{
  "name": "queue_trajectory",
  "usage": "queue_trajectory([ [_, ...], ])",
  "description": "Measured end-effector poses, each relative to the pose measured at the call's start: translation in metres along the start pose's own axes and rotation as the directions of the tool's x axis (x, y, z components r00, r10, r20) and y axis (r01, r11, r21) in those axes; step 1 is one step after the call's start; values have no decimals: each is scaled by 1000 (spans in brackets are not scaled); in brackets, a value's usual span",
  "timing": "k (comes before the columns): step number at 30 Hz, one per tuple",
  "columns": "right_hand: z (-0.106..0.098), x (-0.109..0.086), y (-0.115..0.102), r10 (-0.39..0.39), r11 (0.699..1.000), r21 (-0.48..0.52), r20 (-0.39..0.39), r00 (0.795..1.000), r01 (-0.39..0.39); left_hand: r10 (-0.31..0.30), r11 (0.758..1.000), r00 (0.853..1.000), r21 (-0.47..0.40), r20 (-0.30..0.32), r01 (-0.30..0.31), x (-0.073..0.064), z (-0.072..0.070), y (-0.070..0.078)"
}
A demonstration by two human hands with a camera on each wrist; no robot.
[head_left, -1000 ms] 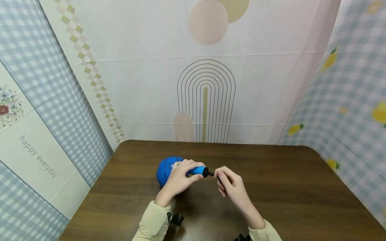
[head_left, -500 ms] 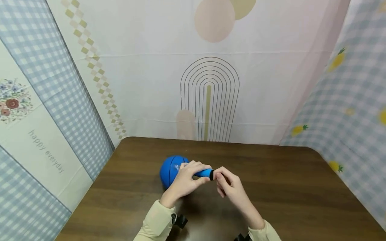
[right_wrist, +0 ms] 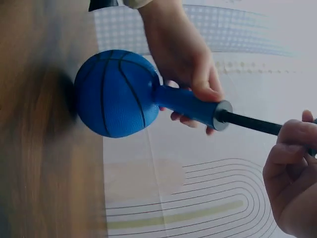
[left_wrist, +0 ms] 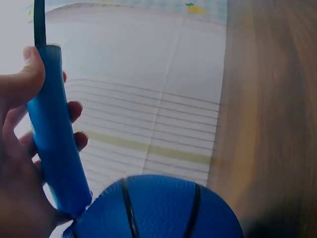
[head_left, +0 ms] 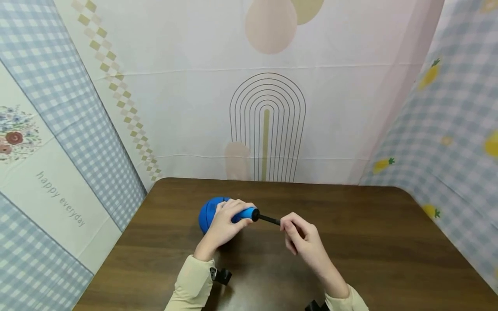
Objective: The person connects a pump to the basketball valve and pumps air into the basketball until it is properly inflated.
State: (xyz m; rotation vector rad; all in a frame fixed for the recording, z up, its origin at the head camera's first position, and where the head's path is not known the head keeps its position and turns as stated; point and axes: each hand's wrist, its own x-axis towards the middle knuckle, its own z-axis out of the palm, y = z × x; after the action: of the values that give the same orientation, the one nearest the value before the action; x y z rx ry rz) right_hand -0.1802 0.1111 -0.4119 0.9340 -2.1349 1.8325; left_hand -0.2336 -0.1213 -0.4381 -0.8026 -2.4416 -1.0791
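Note:
A blue ball with black seams (right_wrist: pixel 116 94) sits at the end of a blue hand pump (right_wrist: pixel 190 107), the pump's tip end meeting the ball's side. My left hand (head_left: pixel 225 222) wraps its fingers and thumb round the pump's barrel (left_wrist: pixel 57 134). With curled fingers my right hand (head_left: pixel 305 237) grips the end of the black pump rod (head_left: pixel 269 220), which stands well out of the barrel. The rod's handle is mostly hidden in the right fingers. In the head view the left hand covers part of the ball.
The brown wooden table (head_left: pixel 369 242) lies under both hands. Behind it hangs a white patterned cloth (head_left: pixel 186 112), with blue checked cloths at the left and right (head_left: pixel 447 142). A black wrist camera (head_left: pixel 222 276) sits at the left sleeve.
The rod was pushed into the barrel half a second ago; now it is drawn far out, with the right hand farther from the left. Ball and left hand shifted slightly left in view.

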Motion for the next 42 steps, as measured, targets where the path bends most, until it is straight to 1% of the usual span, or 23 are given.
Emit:
queue_trajectory([
  [2,4,0,3,-8,1000,-1,5,1000,8,35,999,999,-7,30,-34,0,5,7],
  [5,10,0,9,1,1000,-13,10,1000,-1,81,996,993,-28,88,-79,1,12,20],
  [7,12,1,12,8,1000,-23,4,1000,-8,82,996,990,-33,113,-78,1,14,25],
  [9,11,1,14,22,999,-38,9,1000,-22,74,997,990,-21,118,-72,1,15,26],
  [11,10,2,14,28,998,-53,21,999,-27,64,998,992,9,111,-66,0,13,22],
  [13,7,2,11,37,997,-67,28,999,-35,48,998,994,36,101,-52,0,10,16],
  [16,2,2,5,40,998,-54,21,999,-39,12,998,998,57,56,-15,-1,2,5],
  [18,-1,1,-1,38,999,-37,8,999,-37,-18,999,999,49,29,16,-2,-3,-2],
  [20,-2,1,-4,26,1000,-10,5,1000,-26,-28,999,1000,38,2,28,-3,-5,-5],
  [21,-2,1,-5,21,1000,-2,6,1000,-21,-26,999,1000,33,-9,26,-3,-5,-5],
  [23,0,1,-4,6,1000,7,20,1000,-7,1,999,1000,33,-9,-1,-3,-1,-2],
  [26,4,2,3,-10,1000,6,31,999,10,61,998,998,23,11,-61,-1,12,9],
  [28,6,2,8,-25,1000,8,44,999,24,88,996,996,8,33,-88,-1,22,18],
  [30,5,2,11,-10,1000,-19,38,999,11,87,996,995,-6,47,-87,0,28,25],
  [32,1,1,13,12,998,-54,46,999,-9,77,997,996,-3,48,-77,0,31,29],
  [34,-5,1,12,39,995,-99,59,997,-33,71,997,996,13,52,-71,1,30,28],
  [36,-11,1,9,50,991,-131,73,996,-40,68,997,997,36,45,-69,2,26,23],
  [38,-17,1,5,45,991,-128,86,995,-34,50,997,998,51,24,-51,1,20,16],
  [42,-27,1,-3,-4,997,-74,90,996,11,-4,998,1000,58,-28,6,1,8,3],
])
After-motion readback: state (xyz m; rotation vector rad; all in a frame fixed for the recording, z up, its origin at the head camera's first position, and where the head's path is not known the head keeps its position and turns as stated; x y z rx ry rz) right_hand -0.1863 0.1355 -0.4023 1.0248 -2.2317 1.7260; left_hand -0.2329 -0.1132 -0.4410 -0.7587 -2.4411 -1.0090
